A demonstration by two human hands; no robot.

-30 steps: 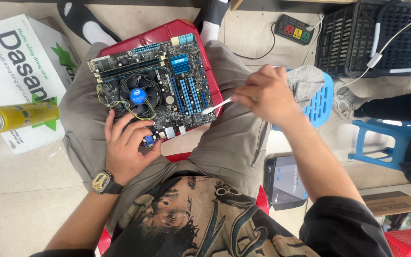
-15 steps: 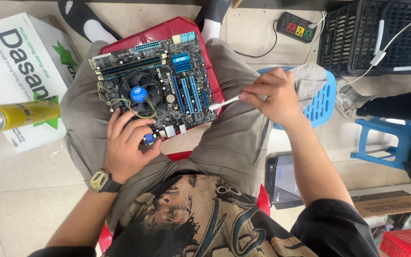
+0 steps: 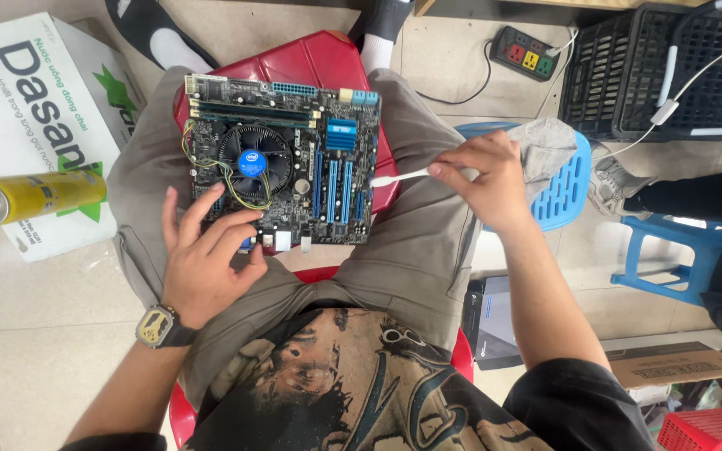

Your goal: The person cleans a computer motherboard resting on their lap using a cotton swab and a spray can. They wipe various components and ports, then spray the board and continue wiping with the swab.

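Note:
A computer motherboard point(image 3: 294, 159) with blue slots and a round black cooler fan lies on my lap, over a red stool point(image 3: 311, 58). My left hand point(image 3: 206, 255), with a wristwatch, rests on the board's near left edge, fingers spread over its connectors. My right hand point(image 3: 482, 179) pinches a thin white brush point(image 3: 403, 177) by its handle. The brush tip sits just off the board's right edge, beside the blue slots.
A yellow spray can point(image 3: 31, 199) lies on a white cardboard box point(image 3: 27, 108) at the left. A blue plastic stool point(image 3: 561, 184) with a grey cloth stands at the right. Behind it are a black crate point(image 3: 628, 75), a power strip point(image 3: 530, 52) and another person's leg point(image 3: 695, 196).
My right hand has pulled the white brush to the right, from the board's right side to just past its edge. My left hand stays on the board's near edge.

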